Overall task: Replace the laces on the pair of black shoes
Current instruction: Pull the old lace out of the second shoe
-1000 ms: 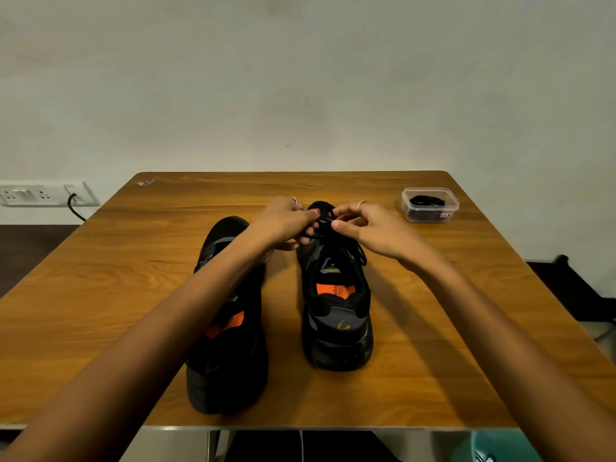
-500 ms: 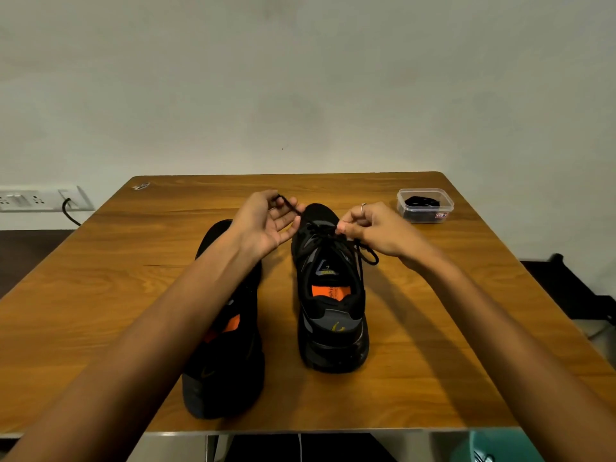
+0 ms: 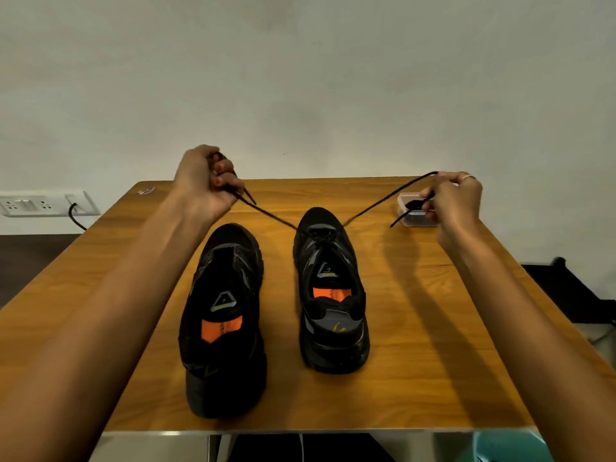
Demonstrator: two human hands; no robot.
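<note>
Both hands are raised and spread wide apart over the table (image 3: 433,328), each clamped on one end of the black lace (image 3: 273,215): the left hand (image 3: 206,181) has its fingers curled round its end, the right hand (image 3: 455,201) pinches the other. Between and below them the lace runs taut down to the toe eyelets of the right shoe (image 3: 330,288); the left shoe (image 3: 226,315) sits below the left hand, seemingly unlaced. An uneven pull could drag the lace through and leave one end short, or tip the light shoe forward. The clear container (image 3: 413,211) just beside the right hand is partly covered by it, and its dark contents, probably laces, are hard to make out.
</note>
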